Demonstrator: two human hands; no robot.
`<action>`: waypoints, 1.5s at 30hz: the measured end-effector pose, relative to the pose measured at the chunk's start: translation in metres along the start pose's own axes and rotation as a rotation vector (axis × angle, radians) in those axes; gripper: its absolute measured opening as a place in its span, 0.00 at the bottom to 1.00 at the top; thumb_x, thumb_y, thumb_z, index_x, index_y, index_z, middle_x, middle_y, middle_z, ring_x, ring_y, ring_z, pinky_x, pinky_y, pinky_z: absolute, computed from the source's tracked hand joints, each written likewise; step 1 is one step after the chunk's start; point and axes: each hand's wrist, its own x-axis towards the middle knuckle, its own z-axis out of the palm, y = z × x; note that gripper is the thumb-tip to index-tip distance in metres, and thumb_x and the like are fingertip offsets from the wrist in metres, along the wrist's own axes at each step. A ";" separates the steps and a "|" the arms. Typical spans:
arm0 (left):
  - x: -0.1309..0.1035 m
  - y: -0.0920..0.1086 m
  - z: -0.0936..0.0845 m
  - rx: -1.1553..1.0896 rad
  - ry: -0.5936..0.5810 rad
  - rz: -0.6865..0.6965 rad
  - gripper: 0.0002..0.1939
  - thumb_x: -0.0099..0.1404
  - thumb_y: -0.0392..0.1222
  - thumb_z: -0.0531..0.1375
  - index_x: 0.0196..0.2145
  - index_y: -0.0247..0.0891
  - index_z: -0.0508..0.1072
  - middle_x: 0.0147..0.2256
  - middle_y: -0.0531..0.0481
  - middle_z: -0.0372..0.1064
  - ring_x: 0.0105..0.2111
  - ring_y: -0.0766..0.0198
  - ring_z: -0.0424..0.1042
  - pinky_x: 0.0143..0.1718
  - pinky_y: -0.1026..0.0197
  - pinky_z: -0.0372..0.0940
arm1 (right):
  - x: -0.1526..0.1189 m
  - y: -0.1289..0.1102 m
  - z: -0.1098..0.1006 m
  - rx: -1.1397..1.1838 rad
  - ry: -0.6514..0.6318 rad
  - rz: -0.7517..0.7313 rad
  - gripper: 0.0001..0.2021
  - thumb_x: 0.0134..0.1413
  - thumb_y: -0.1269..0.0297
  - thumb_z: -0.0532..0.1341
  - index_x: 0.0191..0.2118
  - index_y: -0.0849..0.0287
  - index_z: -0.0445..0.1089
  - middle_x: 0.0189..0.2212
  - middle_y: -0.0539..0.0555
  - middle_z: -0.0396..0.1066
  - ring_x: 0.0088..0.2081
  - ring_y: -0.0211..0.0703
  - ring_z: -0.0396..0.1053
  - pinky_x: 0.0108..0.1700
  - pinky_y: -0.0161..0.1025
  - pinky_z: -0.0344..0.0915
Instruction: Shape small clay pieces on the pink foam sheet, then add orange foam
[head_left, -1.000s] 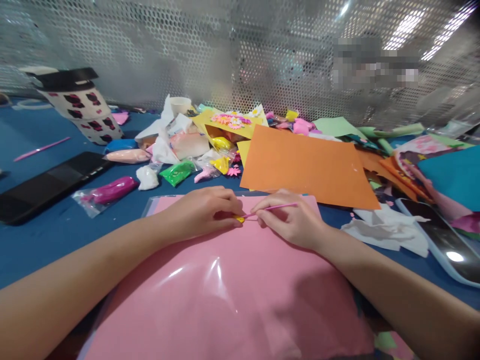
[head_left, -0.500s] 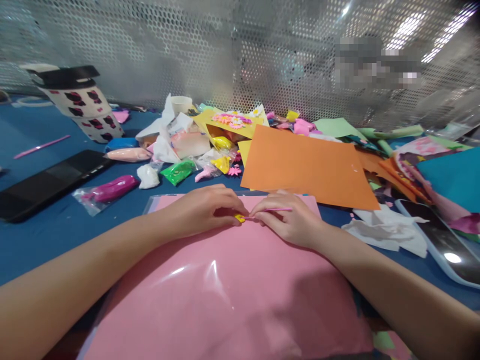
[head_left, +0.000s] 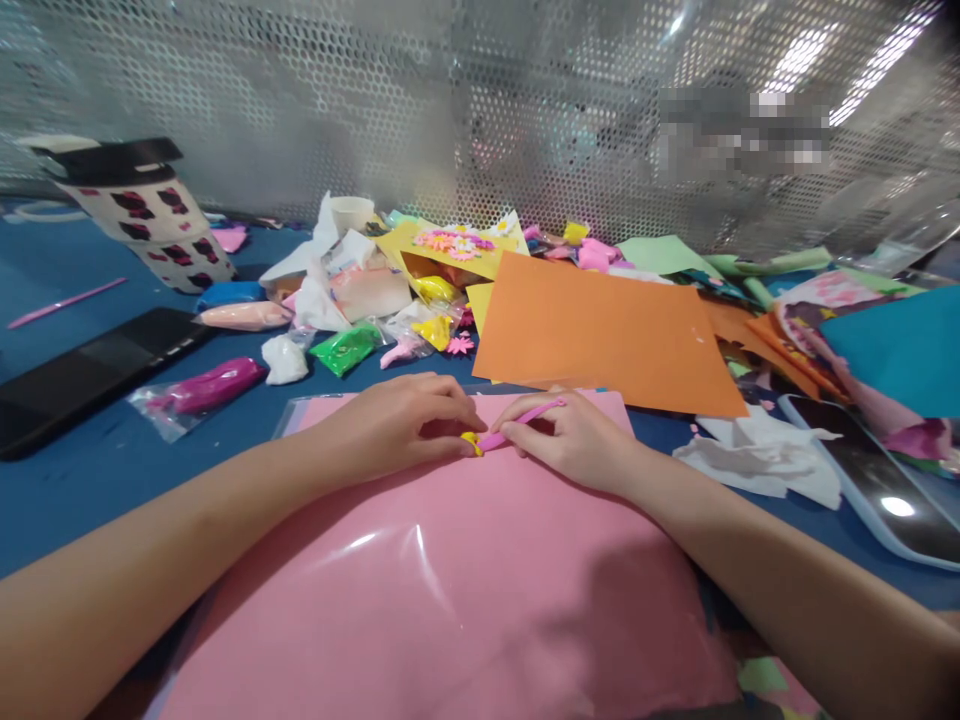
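Between finger and thumb of my left hand (head_left: 424, 415) is a small piece of yellow clay (head_left: 472, 442), held low over the pink sheet (head_left: 375, 600) under a shiny clear cover. My right hand (head_left: 566, 435) pinches a thin pink modelling tool (head_left: 532, 412). The tool's flat left end touches or almost touches the yellow clay; the exact contact is too small to tell. Both wrists rest near the sheet's far edge, with the forearms reaching in from either side.
Beyond the sheet lie an orange sheet (head_left: 600, 335), a green clay packet (head_left: 346, 348) and a magenta clay packet (head_left: 208, 386). A black phone (head_left: 97, 375) and a patterned cup (head_left: 161, 225) stand left; crumpled tissue (head_left: 757, 455) and another phone (head_left: 885, 490) lie right. A perforated metal screen (head_left: 420, 110) rises behind.
The pink tool has turned in my right hand, so its broader side shows and it slants more upward to the right. The whole view has shifted slightly.
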 end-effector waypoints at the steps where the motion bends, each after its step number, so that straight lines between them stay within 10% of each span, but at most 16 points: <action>1: 0.000 0.001 0.000 0.011 0.001 0.004 0.10 0.67 0.44 0.59 0.44 0.46 0.77 0.44 0.51 0.73 0.43 0.62 0.71 0.43 0.62 0.61 | 0.000 0.000 0.000 0.017 0.004 0.006 0.12 0.62 0.63 0.57 0.34 0.54 0.79 0.37 0.50 0.78 0.37 0.41 0.72 0.38 0.39 0.65; 11: 0.000 0.003 0.003 -0.163 0.061 0.033 0.10 0.68 0.41 0.56 0.44 0.43 0.76 0.38 0.51 0.77 0.36 0.66 0.74 0.36 0.65 0.64 | 0.006 0.004 -0.007 0.352 0.259 0.040 0.17 0.58 0.61 0.59 0.19 0.60 0.68 0.24 0.52 0.70 0.26 0.36 0.67 0.28 0.36 0.65; 18: -0.002 0.006 0.002 0.059 0.136 -0.086 0.18 0.59 0.56 0.65 0.24 0.39 0.73 0.22 0.53 0.72 0.25 0.65 0.67 0.25 0.64 0.55 | 0.008 0.009 -0.006 0.409 0.286 0.027 0.18 0.58 0.59 0.59 0.20 0.61 0.68 0.28 0.52 0.70 0.23 0.32 0.64 0.26 0.34 0.65; 27: -0.002 0.009 -0.001 -0.025 0.104 -0.079 0.14 0.70 0.46 0.53 0.44 0.43 0.76 0.42 0.51 0.78 0.40 0.62 0.75 0.38 0.63 0.65 | 0.009 0.012 -0.006 0.423 0.294 0.053 0.16 0.57 0.58 0.60 0.22 0.61 0.69 0.29 0.52 0.70 0.22 0.32 0.63 0.25 0.35 0.64; 36: -0.001 0.004 -0.002 -0.126 0.088 -0.177 0.15 0.66 0.53 0.59 0.30 0.38 0.72 0.26 0.55 0.75 0.25 0.68 0.71 0.26 0.67 0.59 | 0.008 0.012 -0.005 0.439 0.269 0.036 0.14 0.57 0.59 0.60 0.24 0.61 0.70 0.30 0.53 0.71 0.23 0.32 0.64 0.26 0.34 0.65; 45: 0.002 0.003 0.000 -0.137 0.177 0.030 0.12 0.69 0.44 0.56 0.43 0.46 0.80 0.36 0.53 0.79 0.35 0.65 0.72 0.37 0.65 0.65 | 0.007 0.012 -0.005 0.460 0.236 0.048 0.12 0.57 0.59 0.60 0.27 0.60 0.71 0.26 0.51 0.69 0.24 0.34 0.64 0.26 0.35 0.65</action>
